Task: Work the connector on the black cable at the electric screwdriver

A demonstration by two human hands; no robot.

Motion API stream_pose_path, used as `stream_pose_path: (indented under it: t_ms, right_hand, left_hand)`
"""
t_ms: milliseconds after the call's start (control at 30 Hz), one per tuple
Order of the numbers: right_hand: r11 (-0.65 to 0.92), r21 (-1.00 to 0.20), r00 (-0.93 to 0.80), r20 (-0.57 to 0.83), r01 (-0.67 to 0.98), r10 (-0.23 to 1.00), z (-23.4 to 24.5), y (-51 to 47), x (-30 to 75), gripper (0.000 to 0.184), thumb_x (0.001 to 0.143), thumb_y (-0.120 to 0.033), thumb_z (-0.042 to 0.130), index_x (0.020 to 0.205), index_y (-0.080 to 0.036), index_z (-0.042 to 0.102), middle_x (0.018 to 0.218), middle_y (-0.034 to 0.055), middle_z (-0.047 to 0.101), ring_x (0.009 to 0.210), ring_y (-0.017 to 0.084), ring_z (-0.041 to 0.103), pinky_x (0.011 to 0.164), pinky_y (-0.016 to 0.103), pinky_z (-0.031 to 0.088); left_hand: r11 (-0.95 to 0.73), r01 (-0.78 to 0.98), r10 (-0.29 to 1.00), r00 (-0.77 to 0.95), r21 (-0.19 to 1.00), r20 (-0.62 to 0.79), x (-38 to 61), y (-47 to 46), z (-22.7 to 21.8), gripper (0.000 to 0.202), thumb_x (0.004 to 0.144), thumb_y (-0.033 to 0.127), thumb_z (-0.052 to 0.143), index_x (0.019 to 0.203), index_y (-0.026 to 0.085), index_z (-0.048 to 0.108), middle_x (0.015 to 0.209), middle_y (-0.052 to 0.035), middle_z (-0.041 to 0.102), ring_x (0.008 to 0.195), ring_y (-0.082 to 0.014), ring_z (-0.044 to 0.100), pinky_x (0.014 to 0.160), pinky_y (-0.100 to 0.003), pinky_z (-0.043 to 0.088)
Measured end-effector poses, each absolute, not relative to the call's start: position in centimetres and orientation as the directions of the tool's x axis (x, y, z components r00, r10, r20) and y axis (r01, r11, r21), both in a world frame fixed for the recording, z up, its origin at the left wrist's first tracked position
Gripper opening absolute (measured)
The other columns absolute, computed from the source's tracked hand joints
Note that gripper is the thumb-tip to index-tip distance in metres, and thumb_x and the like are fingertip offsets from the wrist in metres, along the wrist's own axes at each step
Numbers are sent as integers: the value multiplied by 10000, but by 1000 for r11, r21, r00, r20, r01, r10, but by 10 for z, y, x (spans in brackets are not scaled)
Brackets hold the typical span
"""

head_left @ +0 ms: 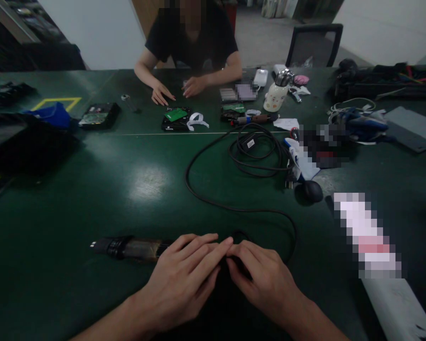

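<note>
The tool lies flat on the table, its metal tip pointed left. Its right end is covered by the left hand, whose fingers are stretched out; whether it is gripped cannot be told. If it is pushed unevenly, its rounded body could be rolled. By the cord, looped loosely beyond the hands, a sleeve or finger could be snagged. The right hand is curled narrow near the left's fingertips; whether anything is pinched cannot be told. Open room is offered left of and beyond the tool; rightward, movement is bounded by the bar. The near table edge cannot be made out.
</note>
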State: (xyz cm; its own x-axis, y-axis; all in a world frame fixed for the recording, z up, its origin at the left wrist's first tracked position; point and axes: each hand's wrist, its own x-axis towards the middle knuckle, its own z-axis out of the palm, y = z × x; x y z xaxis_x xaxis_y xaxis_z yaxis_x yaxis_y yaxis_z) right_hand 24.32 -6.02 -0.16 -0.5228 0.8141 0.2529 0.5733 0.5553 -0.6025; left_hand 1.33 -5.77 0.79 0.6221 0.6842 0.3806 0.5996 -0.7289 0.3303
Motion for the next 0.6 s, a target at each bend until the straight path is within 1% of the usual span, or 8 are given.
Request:
stream_pose_path:
  t_ms: [33,167,233,333,400,500,533,600]
  right_hand:
    - [555,-601,-524,250,575,814,-1,-60,243,138,1055,-182,495,1114,-192,620,905,31,695,797,180,684,691,311,528]
    - [551,-604,-526,242,577,815,-1,-60,243,130,1048,-167,503,1102,-190,619,928,35,702,829,186,693,720,315,541]
    - [554,-601,-524,249,576,815,-2,-60,243,133,1046,-164,501,1101,-190,619,926,35,701,820,185,689,709,313,538]
    - [559,-590,-523,254,583,814,-2,-60,244,136,1053,-190,497,1103,-191,624,900,34,693,788,183,679,672,308,523]
    - [560,-586,-524,253,585,813,-1,-60,243,142,1056,-200,491,1095,-191,627,888,33,690,773,179,674,665,305,521]
    - [554,-592,-521,250,585,816,0,-59,243,150,1055,-188,480,1085,-191,627,888,32,694,765,174,674,666,302,521]
    - [553,-594,-520,249,584,817,1,-59,243,152,1054,-182,478,1085,-191,626,888,31,695,759,172,672,663,302,519]
    - [553,-592,-517,251,587,818,1,-60,243,148,1051,-176,479,1077,-192,624,883,29,693,742,170,662,655,303,512]
  left_hand:
    - [-731,596,682,625,331,380,13,-58,8,552,1035,172,570,1566,185,423,1367,-59,684,1254,-203,633,1032,-381,470]
    - [-710,622,701,583,329,410,14,-57,7,572,1036,147,578,1579,201,408,1230,-34,742,1129,-179,676,980,-356,481]
    - [-706,627,706,583,329,402,15,-57,8,568,1036,165,586,1576,192,412,1258,-44,732,1160,-190,665,985,-364,478]
    - [-736,590,677,629,332,382,14,-57,9,541,1039,164,555,1564,182,429,1352,-62,692,1261,-204,626,1037,-381,466]
    - [-747,578,664,631,329,400,14,-57,8,539,1041,141,533,1567,193,428,1322,-60,706,1237,-193,642,1032,-373,472]
    - [-723,614,686,588,317,429,15,-56,8,558,1044,142,543,1581,202,407,1209,-53,747,1123,-180,689,962,-353,496]
    - [-718,623,691,583,309,428,16,-56,8,561,1043,150,553,1582,197,406,1205,-56,749,1119,-183,692,952,-354,498]
    - [-726,622,683,603,294,412,16,-56,8,555,1040,168,558,1577,181,414,1260,-73,733,1186,-203,674,974,-369,498]
